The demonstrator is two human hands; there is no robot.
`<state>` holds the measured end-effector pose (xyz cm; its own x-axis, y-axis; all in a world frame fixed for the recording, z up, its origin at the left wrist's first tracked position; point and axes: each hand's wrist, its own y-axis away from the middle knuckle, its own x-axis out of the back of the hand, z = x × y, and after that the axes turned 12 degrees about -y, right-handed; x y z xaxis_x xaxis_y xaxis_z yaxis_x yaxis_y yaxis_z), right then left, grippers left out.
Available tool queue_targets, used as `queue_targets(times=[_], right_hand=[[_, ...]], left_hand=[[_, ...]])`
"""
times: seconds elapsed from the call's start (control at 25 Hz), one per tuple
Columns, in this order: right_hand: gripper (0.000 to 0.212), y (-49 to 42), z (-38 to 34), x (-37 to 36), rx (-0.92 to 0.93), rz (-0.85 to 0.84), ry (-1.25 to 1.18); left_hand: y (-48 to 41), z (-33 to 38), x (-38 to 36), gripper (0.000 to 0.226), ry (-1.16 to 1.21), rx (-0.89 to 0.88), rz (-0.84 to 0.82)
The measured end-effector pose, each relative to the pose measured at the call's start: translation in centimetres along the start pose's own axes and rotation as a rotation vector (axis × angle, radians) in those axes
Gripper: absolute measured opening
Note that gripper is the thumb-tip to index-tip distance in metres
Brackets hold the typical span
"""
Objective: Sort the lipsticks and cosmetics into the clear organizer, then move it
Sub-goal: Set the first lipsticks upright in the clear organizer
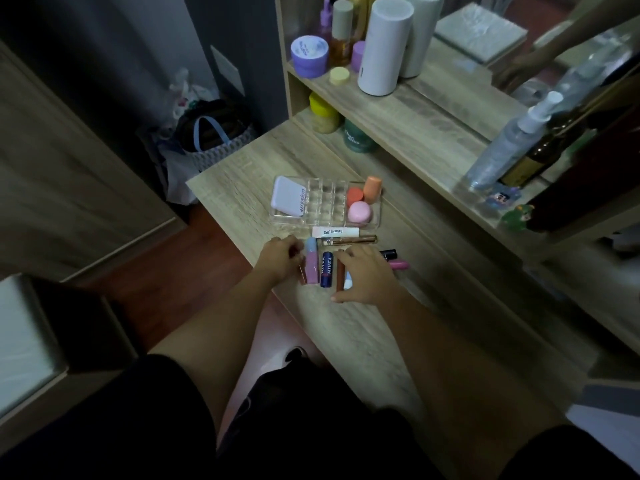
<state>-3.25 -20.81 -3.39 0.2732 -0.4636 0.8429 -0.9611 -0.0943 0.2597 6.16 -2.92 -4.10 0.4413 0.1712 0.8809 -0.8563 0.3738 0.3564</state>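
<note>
Lipsticks being reached for on the wooden surface (346, 341), both hands down among the tubes.

The left hand (281, 259) is being curled around a slim tube beside the pink lipstick (311, 266); the right hand (369, 276) is being laid, fingers spread, over a brown lipstick (340, 271), grip not clear. Between them the blue lip balm (327, 274) is lying flat. Just beyond, the clear organizer (325, 202) is being left standing, its middle cells unfilled, a white compact (287, 199) lying at its left end.
</note>
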Motion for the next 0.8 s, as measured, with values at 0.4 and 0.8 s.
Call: queue_targets(times=[0.4, 0.8], right_hand=[[0.040, -1.7, -0.6, 0.5, -0.081, 0.041, -0.040], [0.035, -2.5, -2.1, 4.5, -0.096, 0.463, -0.875]], left_hand=[[0.0, -0.2, -0.2, 0.019, 0.162, 0.094, 0.048], [-0.3, -0.4, 4.8, 0.037, 0.758, 0.061, 0.112]])
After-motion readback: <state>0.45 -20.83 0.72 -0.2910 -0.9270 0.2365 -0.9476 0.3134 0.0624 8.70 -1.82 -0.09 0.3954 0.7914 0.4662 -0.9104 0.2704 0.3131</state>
